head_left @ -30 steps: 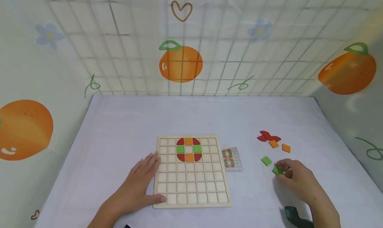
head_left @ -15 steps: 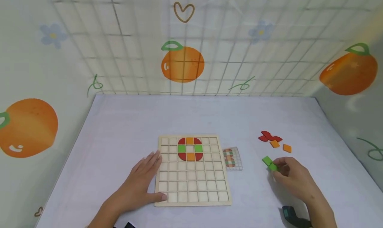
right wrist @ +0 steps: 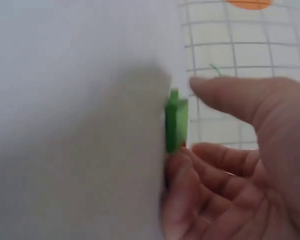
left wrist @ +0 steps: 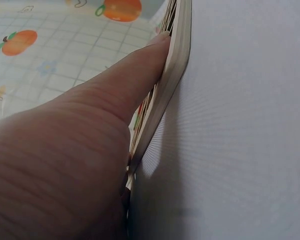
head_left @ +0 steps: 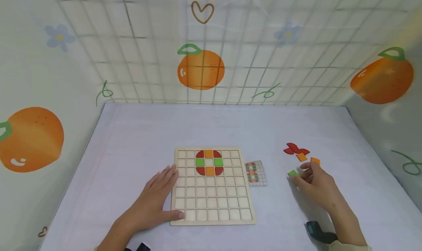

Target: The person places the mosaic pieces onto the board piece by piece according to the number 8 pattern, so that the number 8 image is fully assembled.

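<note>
With my right hand (head_left: 314,183) thumb-apart-from-fingers at the green tile (right wrist: 177,122), I'd best pinch its edges squarely, spread left hand (head_left: 153,203) resting on the board (head_left: 212,202).

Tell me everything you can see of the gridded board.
The gridded board is pale, looks wooden, and lies flat on the white table, its rim and dividers framing seven rows of seven cells. Near its far edge, four rounded red pieces, two green squares and two orange squares ring one bare cell. The left hand rests against its left edge, thumb over its rim.
</note>
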